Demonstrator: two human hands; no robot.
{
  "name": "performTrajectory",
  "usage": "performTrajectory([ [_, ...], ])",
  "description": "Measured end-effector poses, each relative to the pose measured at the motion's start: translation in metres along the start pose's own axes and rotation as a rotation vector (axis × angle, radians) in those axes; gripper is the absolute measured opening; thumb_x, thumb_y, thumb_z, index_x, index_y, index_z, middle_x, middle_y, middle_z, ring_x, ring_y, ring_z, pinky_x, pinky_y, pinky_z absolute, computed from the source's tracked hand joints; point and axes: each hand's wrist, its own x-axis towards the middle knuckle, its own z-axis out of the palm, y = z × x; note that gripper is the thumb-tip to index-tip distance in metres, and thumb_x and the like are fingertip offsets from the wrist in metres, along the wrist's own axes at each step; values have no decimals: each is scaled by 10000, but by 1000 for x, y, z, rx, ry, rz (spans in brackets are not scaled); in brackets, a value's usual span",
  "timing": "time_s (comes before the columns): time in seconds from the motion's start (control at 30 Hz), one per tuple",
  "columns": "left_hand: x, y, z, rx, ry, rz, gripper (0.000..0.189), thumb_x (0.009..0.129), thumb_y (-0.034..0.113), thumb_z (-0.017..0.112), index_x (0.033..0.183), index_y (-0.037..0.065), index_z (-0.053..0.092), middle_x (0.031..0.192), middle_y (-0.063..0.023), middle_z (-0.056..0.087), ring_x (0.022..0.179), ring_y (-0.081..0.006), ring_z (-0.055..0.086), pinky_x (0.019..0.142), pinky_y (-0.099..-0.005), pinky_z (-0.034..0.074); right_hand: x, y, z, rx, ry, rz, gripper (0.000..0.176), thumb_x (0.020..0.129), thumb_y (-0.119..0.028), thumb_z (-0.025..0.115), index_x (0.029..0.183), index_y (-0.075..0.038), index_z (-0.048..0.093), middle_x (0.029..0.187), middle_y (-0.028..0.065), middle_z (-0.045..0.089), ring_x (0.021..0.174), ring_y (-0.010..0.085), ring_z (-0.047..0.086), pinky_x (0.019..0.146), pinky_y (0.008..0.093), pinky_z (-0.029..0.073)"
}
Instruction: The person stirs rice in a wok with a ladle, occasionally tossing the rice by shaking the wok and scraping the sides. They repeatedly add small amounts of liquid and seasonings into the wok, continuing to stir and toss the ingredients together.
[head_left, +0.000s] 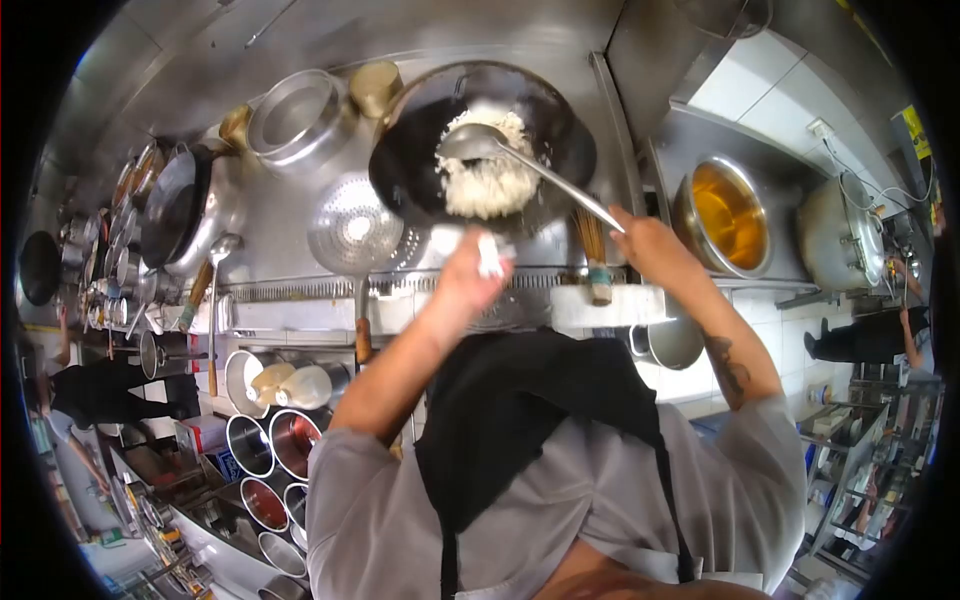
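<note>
A black wok [400, 170] stands on the steel stove, with white rice [490, 190] in its middle. My right hand [655, 245] is closed around the handle end of a metal ladle [560, 180]. The ladle's bowl rests among the rice, toward its upper left. At the wok's near edge my left hand [474, 272], slightly blurred, is closed on a white cloth [489, 256]. Whether it also grips the wok's rim through the cloth is hidden.
Left of the wok lies a perforated strainer [352, 225], with a steel pot [295, 115] behind it. A bamboo brush [594, 255] lies to the right, before a pot of amber liquid [725, 215]. Several seasoning containers [265, 505] stand lower left. Other people [125, 390] are at both sides.
</note>
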Motion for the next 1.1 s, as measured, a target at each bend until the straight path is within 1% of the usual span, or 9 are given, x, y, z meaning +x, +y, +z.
performTrajectory([
  [0.1,31,15,-6,342,-322,286,67,900,160,498,895,95,512,772,-63,558,632,-196,543,468,-277,430,-22,-10,-34,125,-118,-8,439,916,-187,572,1303,6,494,954,271,638,830,413,632,750,433,508],
  [0.17,-6,-4,-1,48,-105,-53,57,893,145,500,886,89,507,764,-58,552,630,-189,540,472,-271,427,-34,10,-42,206,-138,-75,459,913,-206,592,1320,-15,497,1048,255,635,851,379,637,789,396,506],
  [0.27,-15,8,13,2,-74,-8,53,867,118,521,900,77,528,757,-53,565,639,-179,547,470,-259,419,-20,30,-44,213,-241,-158,458,921,-203,573,1330,-19,482,994,246,642,853,376,640,785,407,508],
  [0.37,52,-10,-43,43,-121,169,85,860,153,542,856,69,532,722,-62,554,614,-185,539,474,-274,424,8,15,-14,52,-146,115,423,929,-190,546,1306,-6,491,928,241,640,818,386,637,730,431,512],
  [0.47,40,-46,-104,172,-133,-16,103,888,192,530,849,99,551,704,-58,576,609,-184,560,456,-298,442,3,12,5,-184,110,-31,369,921,-127,486,1262,14,492,879,226,639,768,393,632,692,471,513],
  [0.7,104,39,-46,25,-198,54,39,824,123,558,825,89,540,735,-58,563,612,-172,542,452,-257,407,-21,28,8,327,198,28,446,903,-197,566,1282,27,488,1038,243,640,956,385,628,795,432,495],
  [0.93,138,39,-46,118,-68,88,78,847,161,568,894,115,525,795,-53,576,672,-183,546,468,-281,416,57,28,14,705,122,381,364,905,-204,559,1148,66,536,822,202,656,720,281,668,648,399,517],
  [1.0,138,38,-46,126,-65,82,76,852,172,566,901,125,531,803,-45,589,673,-181,549,475,-280,413,101,49,79,70,267,191,335,899,-186,558,1135,50,546,745,172,631,595,216,632,599,365,507],
  [1.1,134,38,-43,123,-68,85,72,853,167,562,900,124,527,795,-45,584,666,-181,547,471,-281,414,106,0,99,666,-25,325,348,882,-161,581,1181,12,544,763,131,637,508,196,587,554,353,504],
])
